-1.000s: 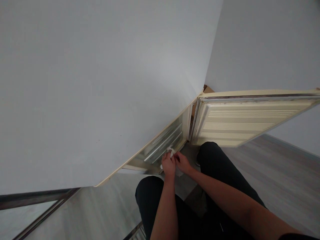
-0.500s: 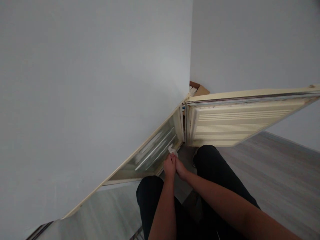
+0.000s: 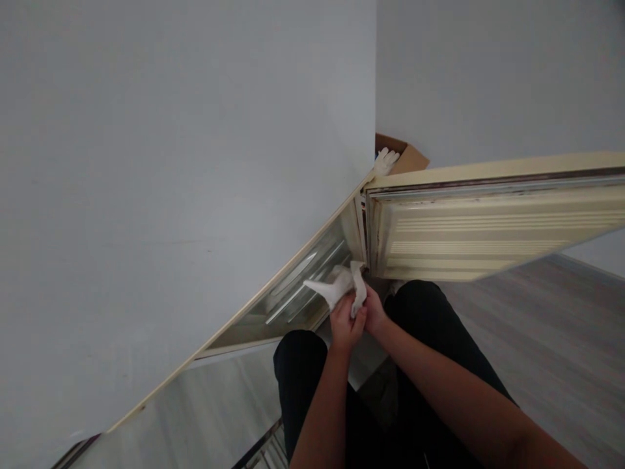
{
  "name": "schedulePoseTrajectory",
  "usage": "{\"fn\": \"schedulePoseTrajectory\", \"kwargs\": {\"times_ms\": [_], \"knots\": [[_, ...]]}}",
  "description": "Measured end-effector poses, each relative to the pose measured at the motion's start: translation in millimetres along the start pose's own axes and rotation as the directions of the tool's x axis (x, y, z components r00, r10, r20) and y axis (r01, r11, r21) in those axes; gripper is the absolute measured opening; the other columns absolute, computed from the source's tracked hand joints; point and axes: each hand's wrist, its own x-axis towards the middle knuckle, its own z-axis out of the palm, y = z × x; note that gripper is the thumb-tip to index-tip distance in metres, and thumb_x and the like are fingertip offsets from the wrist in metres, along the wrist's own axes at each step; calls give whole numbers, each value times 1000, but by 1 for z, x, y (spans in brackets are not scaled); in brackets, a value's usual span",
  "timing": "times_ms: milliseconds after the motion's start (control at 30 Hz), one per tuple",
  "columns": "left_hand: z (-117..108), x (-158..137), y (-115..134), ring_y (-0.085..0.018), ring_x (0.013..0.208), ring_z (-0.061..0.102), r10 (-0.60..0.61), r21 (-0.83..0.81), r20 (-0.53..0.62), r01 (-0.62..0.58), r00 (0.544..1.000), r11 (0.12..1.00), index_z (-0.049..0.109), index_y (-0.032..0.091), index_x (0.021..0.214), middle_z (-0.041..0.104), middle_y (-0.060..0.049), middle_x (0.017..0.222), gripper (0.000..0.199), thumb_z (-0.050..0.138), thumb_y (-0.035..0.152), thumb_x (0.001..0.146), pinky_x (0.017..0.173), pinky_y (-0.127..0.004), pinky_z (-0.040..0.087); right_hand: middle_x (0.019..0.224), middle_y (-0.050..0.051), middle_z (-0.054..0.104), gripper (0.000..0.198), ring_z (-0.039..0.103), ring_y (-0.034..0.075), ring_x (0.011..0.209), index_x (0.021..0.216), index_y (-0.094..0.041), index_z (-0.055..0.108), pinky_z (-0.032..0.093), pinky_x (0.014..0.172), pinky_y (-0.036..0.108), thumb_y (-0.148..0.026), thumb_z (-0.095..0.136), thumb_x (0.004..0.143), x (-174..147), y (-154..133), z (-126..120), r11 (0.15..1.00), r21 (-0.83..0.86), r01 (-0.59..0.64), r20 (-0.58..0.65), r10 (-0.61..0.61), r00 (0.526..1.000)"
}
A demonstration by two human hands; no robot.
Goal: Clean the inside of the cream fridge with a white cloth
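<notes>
Pale grey walls meet at a corner above a grey wood-look floor. We see a cream fridge door standing open beside the glass shelves of the cabinet. Our left hand and right hand touch, fingers pinched on a white cloth just before the shelves. A cardboard box sits in the corner.

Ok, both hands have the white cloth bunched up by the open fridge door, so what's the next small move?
Probably press the white cloth against the fridge's lower inner frame: left hand and right hand hold it bunched just in front of that edge, beside the open door.
</notes>
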Motion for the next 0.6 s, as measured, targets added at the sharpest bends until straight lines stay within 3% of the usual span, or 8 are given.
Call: {"fn": "schedulePoseTrajectory", "kwargs": {"times_ms": [67, 133, 267, 467, 600], "knots": [[4, 1, -7, -25, 95, 69, -110, -40, 3, 110, 994, 993, 67, 18, 112, 72, -12, 100, 48, 40, 56, 101, 86, -38, 54, 76, 4, 76, 35, 75, 21, 93, 91, -20, 73, 61, 90, 34, -42, 47, 99, -4, -25, 6, 992, 125, 14, -71, -5, 997], [7, 0, -19, -23, 88, 67, -300, -81, 116, 310, 947, 947, 67, 20, 111, 71, -9, 94, 51, 38, 61, 100, 86, -37, 52, 81, 2, 78, 38, 76, 19, 92, 95, -21, 74, 60, 94, 34, -39, 41, 102, -11, -49, 10, 976, 199, 89, -113, -68, 991], [7, 0, -51, -21, 74, 65, -560, -62, 394, 629, 729, 775, 67, 21, 90, 69, -5, 81, 51, 47, 68, 92, 79, -37, 53, 84, 1, 79, 42, 77, 17, 85, 95, -22, 76, 58, 98, 34, -38, 37, 105, -29, -78, 13, 960, 229, 161, -158, -127, 979], [-5, 4, -79, -22, 86, 69, -712, -47, 407, 792, 572, 609, 66, 21, 101, 74, -9, 100, 45, 54, 63, 90, 77, -35, 53, 84, 2, 79, 45, 76, 18, 92, 94, -21, 76, 57, 102, 35, -39, 36, 106, -35, -68, 15, 966, 249, 66, -153, -28, 988], [-9, 7, -82, -22, 89, 71, -755, -34, 424, 842, 500, 538, 66, 20, 109, 75, -11, 109, 47, 49, 60, 93, 76, -36, 53, 87, 4, 79, 40, 75, 21, 103, 101, -19, 75, 56, 103, 37, -40, 40, 103, -30, -57, 16, 972, 237, 10, -121, 19, 993]]}}
